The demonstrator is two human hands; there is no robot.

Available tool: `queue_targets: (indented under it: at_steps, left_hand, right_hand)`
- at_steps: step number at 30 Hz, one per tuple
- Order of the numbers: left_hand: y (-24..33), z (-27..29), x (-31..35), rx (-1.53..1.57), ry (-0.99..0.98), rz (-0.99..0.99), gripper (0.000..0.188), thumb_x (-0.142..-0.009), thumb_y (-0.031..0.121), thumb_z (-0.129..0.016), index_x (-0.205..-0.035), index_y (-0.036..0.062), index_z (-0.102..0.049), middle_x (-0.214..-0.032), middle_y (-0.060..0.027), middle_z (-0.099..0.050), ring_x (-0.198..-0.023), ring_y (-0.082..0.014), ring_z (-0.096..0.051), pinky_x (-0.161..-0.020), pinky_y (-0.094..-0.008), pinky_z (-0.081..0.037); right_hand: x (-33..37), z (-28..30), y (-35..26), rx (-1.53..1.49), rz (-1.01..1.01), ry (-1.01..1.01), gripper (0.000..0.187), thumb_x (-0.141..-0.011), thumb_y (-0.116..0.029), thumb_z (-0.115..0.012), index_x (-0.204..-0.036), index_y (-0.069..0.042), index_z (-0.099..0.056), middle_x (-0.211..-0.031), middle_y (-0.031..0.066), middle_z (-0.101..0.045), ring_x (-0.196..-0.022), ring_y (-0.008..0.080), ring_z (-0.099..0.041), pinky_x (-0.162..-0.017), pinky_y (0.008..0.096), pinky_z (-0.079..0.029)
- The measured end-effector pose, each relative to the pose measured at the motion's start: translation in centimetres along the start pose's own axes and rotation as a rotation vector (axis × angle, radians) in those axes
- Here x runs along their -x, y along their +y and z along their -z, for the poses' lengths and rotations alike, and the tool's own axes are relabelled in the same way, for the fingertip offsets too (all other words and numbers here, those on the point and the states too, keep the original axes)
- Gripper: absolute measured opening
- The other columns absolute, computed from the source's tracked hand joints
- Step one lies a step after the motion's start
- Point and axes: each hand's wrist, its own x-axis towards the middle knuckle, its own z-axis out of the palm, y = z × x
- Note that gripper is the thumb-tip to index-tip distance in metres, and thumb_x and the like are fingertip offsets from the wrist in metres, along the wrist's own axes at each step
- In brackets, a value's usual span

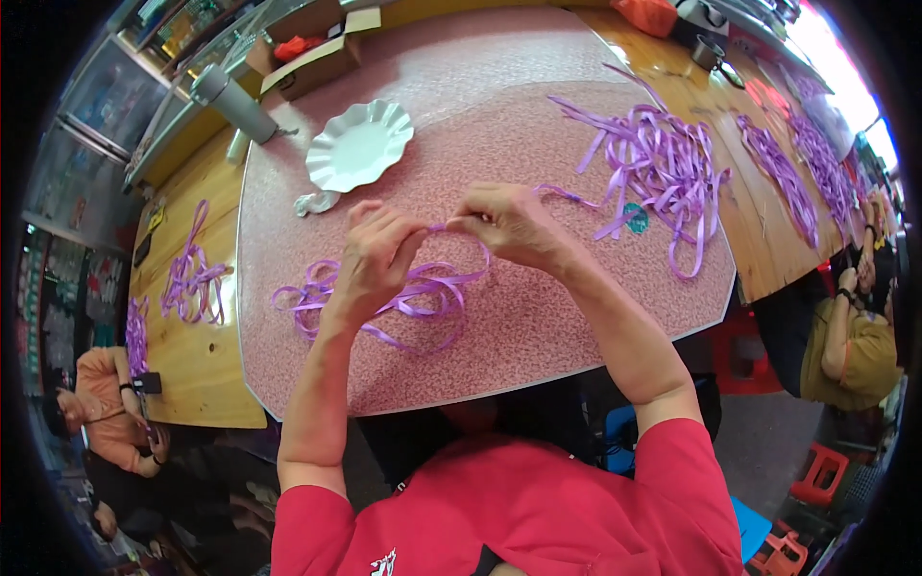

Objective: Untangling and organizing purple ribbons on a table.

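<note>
Between my hands a short stretch of purple ribbon [437, 228] is held over the pink speckled tabletop. My left hand [376, 252] pinches it from the left, thumb and fingers pressed together. From the right, my right hand [507, 226] grips the same ribbon close by, fingertips almost meeting the left ones. Loops of purple ribbon [437, 293] lie below and around my left wrist, partly hidden by the forearm. A thin ribbon end [567, 196] runs from beside my right hand toward a big tangled ribbon heap [658, 163] at the right.
A white wavy-edged plate [359, 146] sits beyond my hands, with a grey tumbler [233, 104] and a cardboard box [322, 53] farther back. More ribbon bundles [195, 278] lie on the wooden side tables. One person [104, 389] sits at left, another [850, 350] at right.
</note>
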Motion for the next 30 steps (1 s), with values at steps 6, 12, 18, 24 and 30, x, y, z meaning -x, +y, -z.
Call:
queue_targets:
  at_steps: [6, 12, 18, 24, 30]
  left_hand:
    - [0.9, 0.6, 1.8, 0.149, -0.024, 0.083, 0.006, -0.087, 0.011, -0.068, -0.090, 0.0065, -0.070, -0.086, -0.0055, -0.070, -0.083, -0.0208, -0.065, -0.092, -0.0370, -0.039]
    - [2.4, 3.7, 2.9, 0.127, 0.021, 0.054, 0.008, -0.085, 0.010, -0.069, -0.092, 0.0057, -0.070, -0.090, -0.0072, -0.070, -0.091, -0.0224, -0.065, -0.091, -0.0362, -0.041]
    - [4.6, 3.0, 1.2, 0.869, 0.101, 0.315, 0.035, -0.101, 0.031, -0.054, -0.122, 0.0041, -0.063, -0.130, -0.0146, -0.058, -0.128, -0.0274, -0.049, -0.111, -0.0383, -0.032]
    - [7.1, 1.5, -4.0, 1.023, -0.151, 0.037, 0.042, -0.103, 0.038, -0.050, -0.123, 0.0022, -0.060, -0.120, -0.0147, -0.062, -0.114, -0.0225, -0.058, -0.102, -0.0370, -0.042]
    - [3.1, 3.4, 2.2, 1.148, -0.196, 0.369, 0.020, -0.099, 0.023, -0.061, -0.101, 0.0031, -0.065, -0.080, -0.0015, -0.063, -0.072, -0.0088, -0.060, -0.070, -0.0231, -0.048]
  right_hand:
    - [0.5, 0.3, -0.8, 0.050, 0.111, -0.073, 0.013, -0.083, -0.015, -0.074, -0.083, -0.003, -0.067, -0.078, 0.0101, -0.063, -0.071, 0.0281, -0.063, -0.062, 0.0380, -0.048]
    - [0.9, 0.7, -4.5, 0.038, 0.171, -0.103, 0.011, -0.083, -0.013, -0.074, -0.084, -0.003, -0.068, -0.079, 0.0103, -0.064, -0.073, 0.0278, -0.065, -0.063, 0.0369, -0.049]
    - [-2.2, 1.5, -11.0, -0.436, 0.070, -0.039, 0.013, -0.092, -0.013, -0.068, -0.090, 0.000, -0.070, -0.082, 0.0044, -0.068, -0.073, 0.0100, -0.060, -0.062, 0.0267, -0.048]
    - [-6.4, 10.7, -15.4, -0.478, 0.152, 0.330, 0.018, -0.097, -0.018, -0.062, -0.105, -0.004, -0.070, -0.083, -0.0006, -0.063, -0.062, 0.0034, -0.044, -0.055, 0.0197, -0.038]
    - [-2.2, 20.1, -9.8, -0.716, -0.080, 0.608, 0.024, -0.096, -0.018, -0.065, -0.105, 0.004, -0.064, -0.075, -0.0001, -0.052, -0.056, 0.0029, -0.041, -0.052, 0.0202, -0.035]
